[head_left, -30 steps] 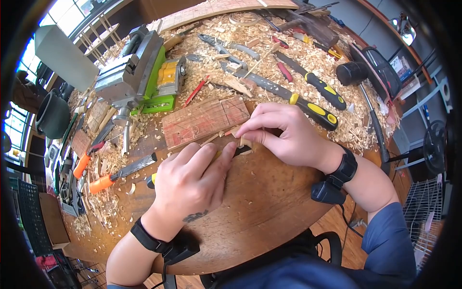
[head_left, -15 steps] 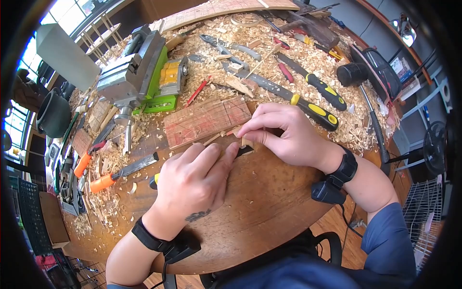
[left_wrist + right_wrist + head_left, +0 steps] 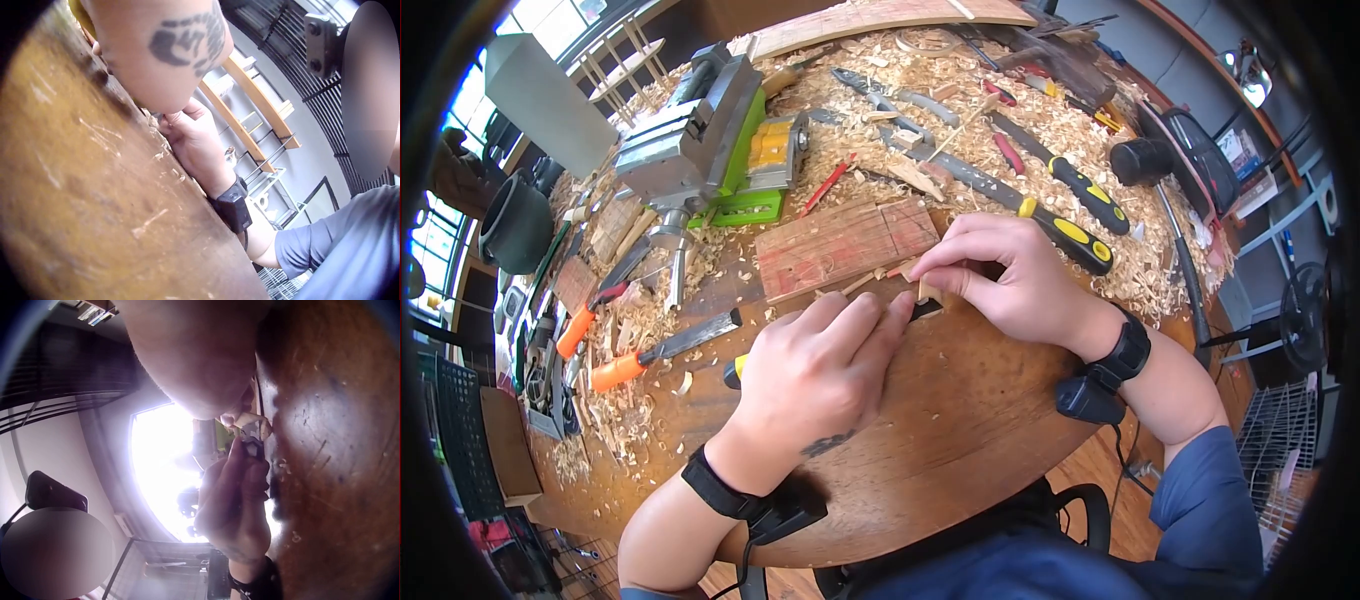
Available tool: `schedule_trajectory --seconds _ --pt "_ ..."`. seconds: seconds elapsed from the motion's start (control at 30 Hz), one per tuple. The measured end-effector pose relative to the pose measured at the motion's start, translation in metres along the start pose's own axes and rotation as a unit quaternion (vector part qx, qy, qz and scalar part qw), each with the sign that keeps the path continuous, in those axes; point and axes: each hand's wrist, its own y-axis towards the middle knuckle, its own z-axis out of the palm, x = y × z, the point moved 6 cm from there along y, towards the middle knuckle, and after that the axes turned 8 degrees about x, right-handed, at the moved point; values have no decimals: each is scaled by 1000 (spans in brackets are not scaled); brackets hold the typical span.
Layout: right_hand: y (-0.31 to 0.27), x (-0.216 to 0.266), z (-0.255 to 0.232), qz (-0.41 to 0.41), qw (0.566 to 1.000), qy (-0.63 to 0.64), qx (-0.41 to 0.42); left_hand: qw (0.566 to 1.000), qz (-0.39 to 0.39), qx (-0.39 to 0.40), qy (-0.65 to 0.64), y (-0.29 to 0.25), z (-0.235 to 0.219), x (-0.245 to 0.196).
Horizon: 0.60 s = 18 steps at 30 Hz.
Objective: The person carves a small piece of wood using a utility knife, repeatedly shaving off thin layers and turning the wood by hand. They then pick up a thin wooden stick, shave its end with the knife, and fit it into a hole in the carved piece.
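Note:
My left hand [image 3: 820, 350] grips a tool with a black-and-yellow handle [image 3: 735, 372]; the handle's end shows left of the palm. From the other side of the fist sticks its dark front end [image 3: 926, 308], low over the table. My right hand [image 3: 1010, 275] pinches a small pale piece of wood [image 3: 930, 292] between thumb and fingertips, right by that dark end. Most of the tool is hidden under the left fingers. In the right wrist view, the dark tip [image 3: 253, 447] sits beside the wood piece [image 3: 265, 428].
Just beyond the hands lies a red-marked wooden board [image 3: 840, 250]. A vise [image 3: 690, 150] stands at the back left, and an orange-handled chisel [image 3: 665, 352] lies left. Files [image 3: 1060, 235], a black mallet [image 3: 1142, 160] and a red pencil [image 3: 828, 184] lie among wood shavings [image 3: 970, 125].
The head view has shifted slightly, so the bench things appear a little farther right. Both hands keep their holds; the small wood piece shows a bit more at the right fingertips.

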Motion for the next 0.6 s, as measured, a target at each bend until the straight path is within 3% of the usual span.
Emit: schedule_trajectory --seconds 0.23,0.33,0.6 --pt "1 0 2 -10 1000 -2 2 999 29 23 4 0 3 1" --pt "2 -1 1 18 1000 -4 6 1000 24 10 15 0 5 0" --pt "0 0 -2 1 1000 -12 0 999 -12 -26 -19 -6 -2 8"
